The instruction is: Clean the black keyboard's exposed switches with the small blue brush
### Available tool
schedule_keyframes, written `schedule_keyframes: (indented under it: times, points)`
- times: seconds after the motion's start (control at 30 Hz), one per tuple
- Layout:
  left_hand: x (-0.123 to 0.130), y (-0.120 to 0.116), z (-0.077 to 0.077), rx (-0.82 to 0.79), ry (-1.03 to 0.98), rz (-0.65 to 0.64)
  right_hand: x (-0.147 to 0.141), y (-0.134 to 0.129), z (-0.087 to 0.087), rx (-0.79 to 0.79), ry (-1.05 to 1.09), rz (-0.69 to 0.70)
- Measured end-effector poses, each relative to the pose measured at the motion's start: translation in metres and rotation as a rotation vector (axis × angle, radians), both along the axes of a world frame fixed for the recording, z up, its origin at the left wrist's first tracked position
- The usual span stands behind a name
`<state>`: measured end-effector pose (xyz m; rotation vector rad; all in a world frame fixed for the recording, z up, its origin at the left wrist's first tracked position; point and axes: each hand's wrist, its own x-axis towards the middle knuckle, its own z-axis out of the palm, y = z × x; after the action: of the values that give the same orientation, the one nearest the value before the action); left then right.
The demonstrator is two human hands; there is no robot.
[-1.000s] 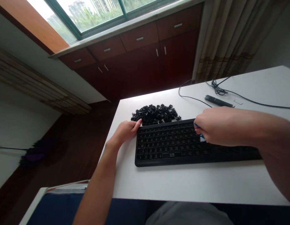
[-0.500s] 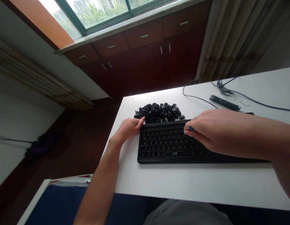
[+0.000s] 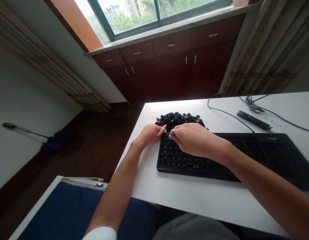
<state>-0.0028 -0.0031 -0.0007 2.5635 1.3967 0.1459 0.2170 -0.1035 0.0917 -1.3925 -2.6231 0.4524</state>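
My right hand lies over the upper left of a black computer keyboard, pinching a small blue object at its fingertips. Most of that object is hidden by my fingers, so its exact kind is unclear. My left hand rests against the keyboard's left edge and holds nothing, its fingertips close to the right hand. Just behind the keyboard's top left corner lies a heap of black keycaps, with my hands nearly touching its front.
The keyboard stands on a white table whose left edge runs close to my left arm. A black cable and a black stick-shaped device lie at the back right. Wooden cabinets stand beyond the table.
My right hand has moved left across the keyboard to its upper left corner, still pinching the blue object. The view has turned, shifting the keyboard rightward. My left hand stays at the keyboard's edge.
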Motion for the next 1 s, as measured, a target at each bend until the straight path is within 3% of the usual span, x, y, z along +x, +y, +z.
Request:
schedule_keyframes:
  times: [0.13,0.37,0.43,0.57,0.7,0.87,1.0]
  points:
    - [-0.002,-0.001,0.0,0.0,0.01,0.002,-0.01,-0.002,-0.006,-0.084,0.101,0.176]
    - [-0.003,-0.001,0.002,0.024,0.015,-0.008,-0.004,-0.018,0.01,0.007,-0.204,-0.022]
    - [-0.003,-0.002,0.003,0.023,0.018,-0.008,-0.005,-0.025,0.014,-0.048,-0.216,0.035]
    - [-0.002,-0.002,0.003,0.01,0.025,-0.005,-0.01,-0.032,0.013,-0.115,-0.021,0.208]
    - [-0.002,-0.001,0.001,0.013,0.028,0.0,-0.004,-0.025,0.014,-0.023,0.022,0.064]
    - [-0.001,0.0,0.002,-0.003,0.032,-0.004,0.016,-0.014,0.016,-0.01,-0.09,-0.133]
    - [0.001,0.0,0.002,-0.005,0.022,0.003,0.025,-0.014,0.015,-0.241,-0.077,0.057]
